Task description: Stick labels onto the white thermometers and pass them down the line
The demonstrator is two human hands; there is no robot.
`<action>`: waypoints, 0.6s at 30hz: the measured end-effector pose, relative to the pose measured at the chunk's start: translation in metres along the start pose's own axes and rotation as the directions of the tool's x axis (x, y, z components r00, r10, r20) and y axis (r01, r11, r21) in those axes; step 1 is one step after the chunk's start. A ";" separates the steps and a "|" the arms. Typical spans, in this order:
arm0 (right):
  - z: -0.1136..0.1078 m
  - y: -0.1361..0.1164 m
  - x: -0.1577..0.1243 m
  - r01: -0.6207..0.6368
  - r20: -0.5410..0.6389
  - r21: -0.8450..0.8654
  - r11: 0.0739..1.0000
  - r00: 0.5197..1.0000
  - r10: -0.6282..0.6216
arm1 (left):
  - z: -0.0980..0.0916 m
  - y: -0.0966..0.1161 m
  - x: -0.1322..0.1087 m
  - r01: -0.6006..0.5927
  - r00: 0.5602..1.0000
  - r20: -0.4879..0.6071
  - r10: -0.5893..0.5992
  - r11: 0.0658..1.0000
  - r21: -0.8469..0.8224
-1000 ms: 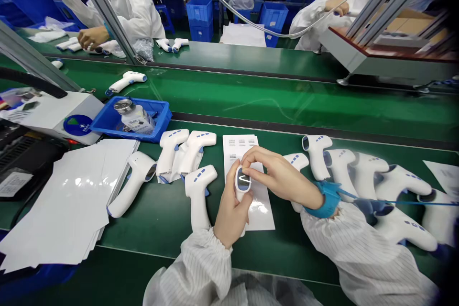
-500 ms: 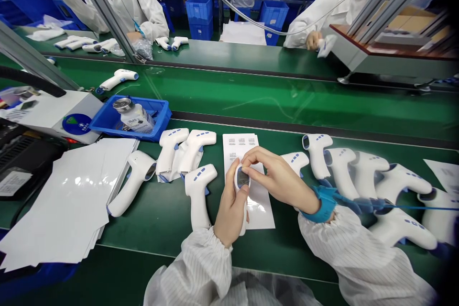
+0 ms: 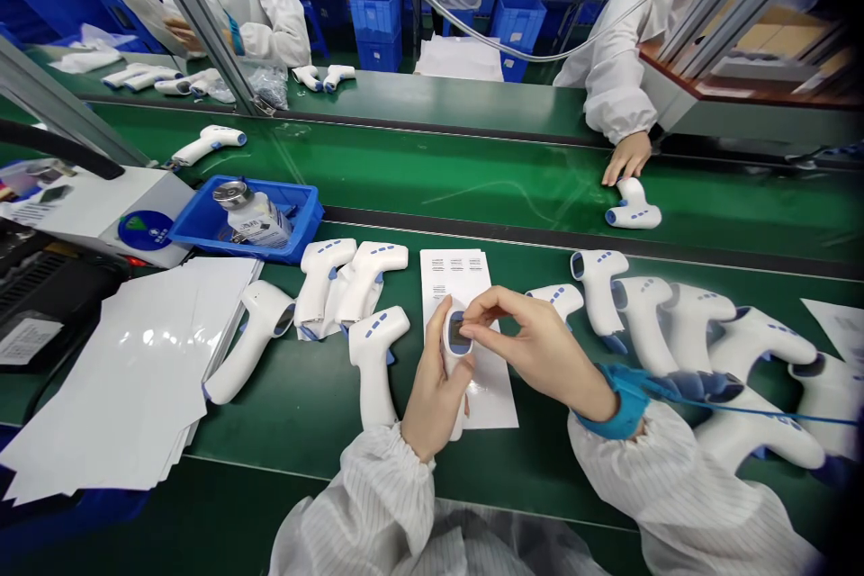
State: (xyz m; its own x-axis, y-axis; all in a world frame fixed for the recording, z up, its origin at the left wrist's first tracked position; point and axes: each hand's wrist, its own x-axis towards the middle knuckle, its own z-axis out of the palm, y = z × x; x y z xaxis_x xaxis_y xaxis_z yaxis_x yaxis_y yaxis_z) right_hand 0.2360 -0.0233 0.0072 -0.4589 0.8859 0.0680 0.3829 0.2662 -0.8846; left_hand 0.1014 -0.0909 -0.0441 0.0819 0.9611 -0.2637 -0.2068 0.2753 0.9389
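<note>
My left hand (image 3: 432,400) is wrapped round a white gun-shaped infrared thermometer (image 3: 460,335), its dark oval screen facing up. The thumb and forefinger of my right hand (image 3: 533,344) are pinched together at the upper right edge of that screen. Whatever lies between those fingertips is too small to make out. Beneath both hands is a white sheet of printed labels (image 3: 498,400). One white thermometer (image 3: 375,360) lies just left of my left hand, and another thermometer (image 3: 559,299) is partly hidden behind my right hand.
Several thermometers (image 3: 641,315) lie to the right, others to the left near a paper stack (image 3: 128,369). A blue tray (image 3: 307,229) holds a bottle with a metal cap (image 3: 253,214). Across the green belt (image 3: 432,171), a co-worker's hand (image 3: 629,157) is at a thermometer (image 3: 634,205).
My right hand has shifted slightly right, its pinched fingertips now at the screen's edge. Opposite, the right co-worker's hand has reached onto the belt, where a thermometer now lies. The left belt thermometer moved left.
</note>
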 end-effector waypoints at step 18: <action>0.006 0.006 0.002 0.018 -0.001 -0.104 0.994 1.000 -0.018 | -0.003 -0.004 0.001 -0.027 0.999 0.026 0.026 0.999 0.036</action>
State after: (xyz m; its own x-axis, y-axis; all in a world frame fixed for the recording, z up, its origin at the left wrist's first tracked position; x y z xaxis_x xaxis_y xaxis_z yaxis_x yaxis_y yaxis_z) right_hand 0.2324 -0.0217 -0.0010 -0.4645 0.8815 0.0846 0.4561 0.3200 -0.8304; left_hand 0.0994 -0.0912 -0.0485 0.1016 0.9671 -0.2332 -0.1741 0.2481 0.9530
